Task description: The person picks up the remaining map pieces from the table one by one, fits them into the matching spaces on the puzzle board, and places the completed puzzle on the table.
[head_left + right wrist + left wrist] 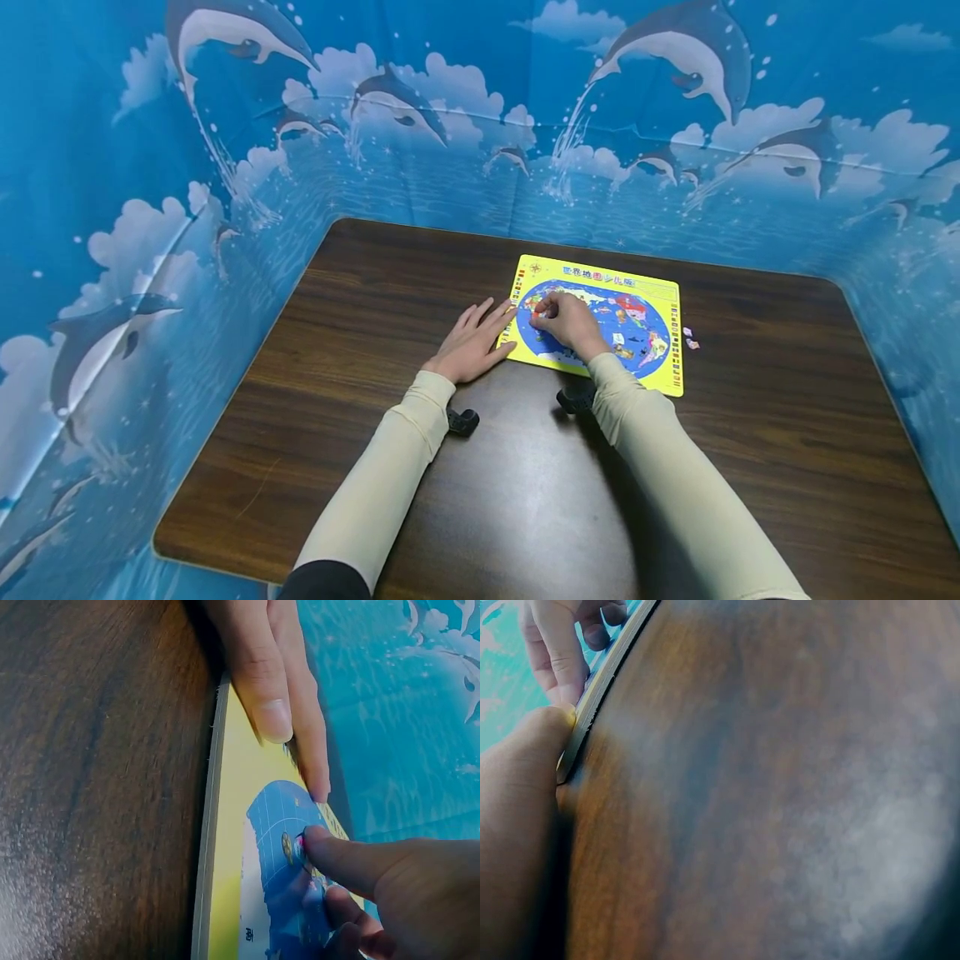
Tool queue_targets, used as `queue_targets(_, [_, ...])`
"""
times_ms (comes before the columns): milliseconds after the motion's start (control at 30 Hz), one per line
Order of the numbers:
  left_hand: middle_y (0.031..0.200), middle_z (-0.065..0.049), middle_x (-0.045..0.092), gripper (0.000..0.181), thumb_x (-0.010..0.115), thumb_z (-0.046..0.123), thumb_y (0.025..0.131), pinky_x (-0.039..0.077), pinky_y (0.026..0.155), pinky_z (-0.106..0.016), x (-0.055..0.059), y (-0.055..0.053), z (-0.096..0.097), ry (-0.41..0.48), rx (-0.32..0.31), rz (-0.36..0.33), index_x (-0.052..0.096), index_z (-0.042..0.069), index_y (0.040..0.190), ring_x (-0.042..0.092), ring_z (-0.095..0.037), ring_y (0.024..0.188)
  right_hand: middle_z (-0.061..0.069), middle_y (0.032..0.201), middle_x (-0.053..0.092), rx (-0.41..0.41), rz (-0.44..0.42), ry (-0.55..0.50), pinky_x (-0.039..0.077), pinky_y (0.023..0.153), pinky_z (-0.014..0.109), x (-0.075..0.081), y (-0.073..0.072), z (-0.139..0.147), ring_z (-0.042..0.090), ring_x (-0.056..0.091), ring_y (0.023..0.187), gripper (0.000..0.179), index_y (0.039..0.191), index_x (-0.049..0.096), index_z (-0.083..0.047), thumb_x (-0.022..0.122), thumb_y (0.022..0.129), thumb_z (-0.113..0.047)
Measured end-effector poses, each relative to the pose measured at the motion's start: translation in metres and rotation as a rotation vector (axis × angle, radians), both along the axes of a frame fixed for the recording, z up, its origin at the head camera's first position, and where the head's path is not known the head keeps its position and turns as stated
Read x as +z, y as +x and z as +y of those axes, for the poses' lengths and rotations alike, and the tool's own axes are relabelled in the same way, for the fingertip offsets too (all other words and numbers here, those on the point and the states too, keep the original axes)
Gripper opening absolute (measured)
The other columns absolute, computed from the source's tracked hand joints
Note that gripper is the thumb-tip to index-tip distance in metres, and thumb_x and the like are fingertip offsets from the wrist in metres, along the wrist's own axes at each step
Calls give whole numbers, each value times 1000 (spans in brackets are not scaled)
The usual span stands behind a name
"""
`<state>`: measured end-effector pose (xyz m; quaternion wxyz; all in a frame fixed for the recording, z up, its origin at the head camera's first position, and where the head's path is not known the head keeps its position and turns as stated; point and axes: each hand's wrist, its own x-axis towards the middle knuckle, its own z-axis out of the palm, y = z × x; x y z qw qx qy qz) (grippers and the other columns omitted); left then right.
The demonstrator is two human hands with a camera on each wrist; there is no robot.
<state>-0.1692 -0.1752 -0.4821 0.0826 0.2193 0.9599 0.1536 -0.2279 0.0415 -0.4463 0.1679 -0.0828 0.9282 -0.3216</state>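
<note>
A yellow-bordered world map puzzle board [600, 368] with a blue oval map lies on the table. My left hand [472, 340] rests on its left edge, fingers straight and spread; in the left wrist view the left thumb [536, 739] presses at the board's side. Over the left part of the map, my right hand [570, 323] is curled, pinching a small puzzle piece [301, 844] with dark and pink colours at the thumb tip. The right fingers hide part of the map around it.
Two small loose puzzle pieces [691, 337] lie on the dark wooden table [780, 400], just right of the board. A blue dolphin-print cloth [465, 183] hangs behind and beside the table. A black camera mount sits at each wrist.
</note>
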Motion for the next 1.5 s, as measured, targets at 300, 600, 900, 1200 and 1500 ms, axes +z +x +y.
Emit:
queue_targets(300, [177,6,11,68,36,54,111,2,135,-46,-2,-3,0,-8,3,-11,16,26,169,4,-25,166,9,99,68,-6,38,-2,45,77,34,0,1,0,23,58,89,24,112,75,-9,73,99,-30])
queue_targets(600, [177,3,13,69,38,53,110,5,135,-49,-2,-1,-1,-4,2,-3,18,24,169,6,-28,165,11,102,71,-29,46,-17,48,82,38,-1,3,-2,25,60,92,23,112,75,-9,73,99,-28])
queue_targets(900, [178,6,10,68,36,55,110,3,135,-47,-1,-1,-1,-16,14,-13,16,27,169,3,-25,166,12,115,75,-23,30,-29,53,93,44,-2,1,1,27,64,100,26,116,76,-10,61,107,-30])
queue_targets(1200, [178,6,9,69,36,56,110,1,135,-46,-4,0,1,-1,17,-37,16,26,169,2,-25,166,16,124,73,2,-5,-93,53,103,48,2,1,15,31,66,114,31,124,73,-5,58,108,-26])
queue_targets(1500, [177,6,11,70,37,56,109,2,135,-47,-2,-1,2,-9,24,-20,17,26,169,3,-26,166,22,124,71,-206,111,-153,51,86,38,24,1,108,32,65,107,37,129,70,-1,54,109,-28])
